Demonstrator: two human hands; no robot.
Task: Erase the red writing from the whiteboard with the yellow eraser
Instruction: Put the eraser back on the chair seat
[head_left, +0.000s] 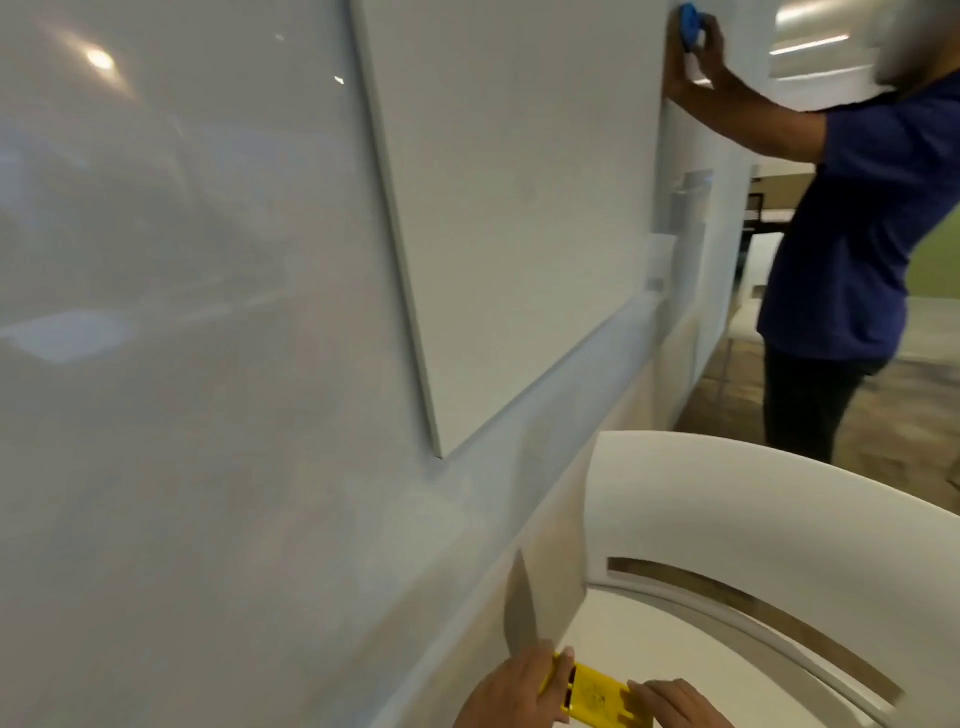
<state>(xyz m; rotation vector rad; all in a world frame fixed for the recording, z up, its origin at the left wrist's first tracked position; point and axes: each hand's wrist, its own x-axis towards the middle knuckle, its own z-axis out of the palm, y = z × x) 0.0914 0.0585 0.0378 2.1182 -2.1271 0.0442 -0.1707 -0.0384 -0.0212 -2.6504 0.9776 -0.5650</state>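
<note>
Yellow eraser (597, 699) sits low near the white chair (727, 519), clamped between left hand (511, 693) and right hand (675, 701). Beyond, the whiteboard (182, 312) shows no red writing; blind swiping could miss it or bump the bystander (857, 223).

One yellow eraser (597, 699), one blue eraser (690, 28), two whiteboard panels — a large glossy one (182, 312) and a smaller matte one (519, 208) — one white chair (779, 519), and one other person (857, 234).

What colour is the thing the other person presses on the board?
Blue, seen in the head view.
</note>
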